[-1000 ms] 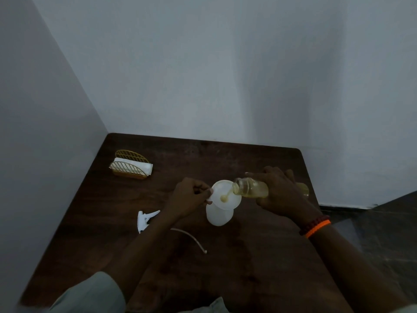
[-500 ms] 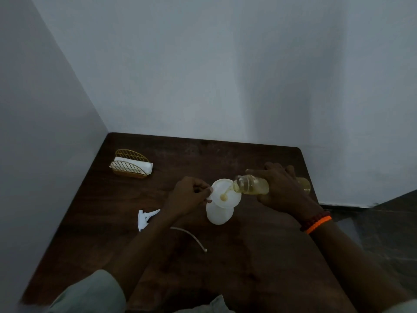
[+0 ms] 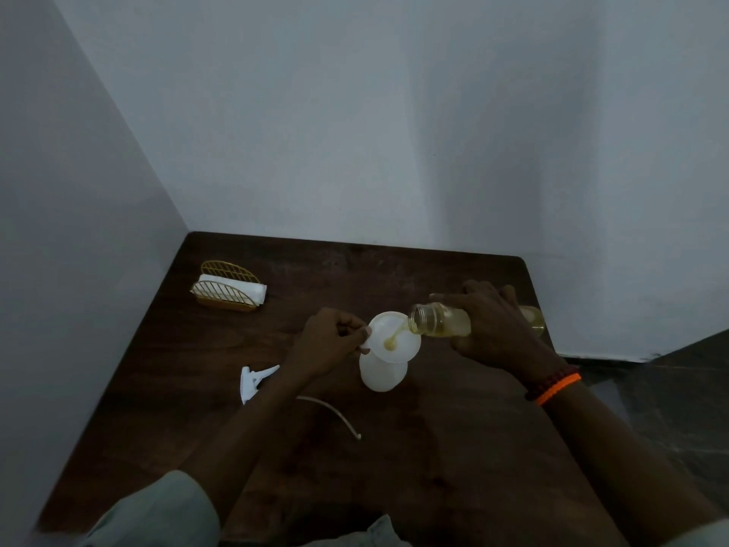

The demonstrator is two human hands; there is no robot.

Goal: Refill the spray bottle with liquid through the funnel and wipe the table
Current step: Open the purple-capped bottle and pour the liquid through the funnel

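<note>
A white spray bottle body point(image 3: 382, 373) stands mid-table with a white funnel point(image 3: 396, 338) seated in its neck. My left hand point(image 3: 329, 345) pinches the funnel's tab at its left rim. My right hand point(image 3: 497, 325) grips a clear glass bottle point(image 3: 440, 319) of yellow liquid, tipped on its side with its mouth over the funnel. A thin yellow stream runs from it into the funnel's centre. The white spray trigger head point(image 3: 254, 380) lies to the left, partly behind my left forearm, and its curved dip tube point(image 3: 335, 412) rests on the wood.
A gold wire holder with white napkins point(image 3: 227, 288) sits at the back left of the dark wooden table point(image 3: 434, 448). Walls close in behind and on the left. The table's right edge drops to a dark floor.
The glass bottle has risen slightly and edged right while liquid keeps running into the funnel. My left hand stays at the funnel's rim.
</note>
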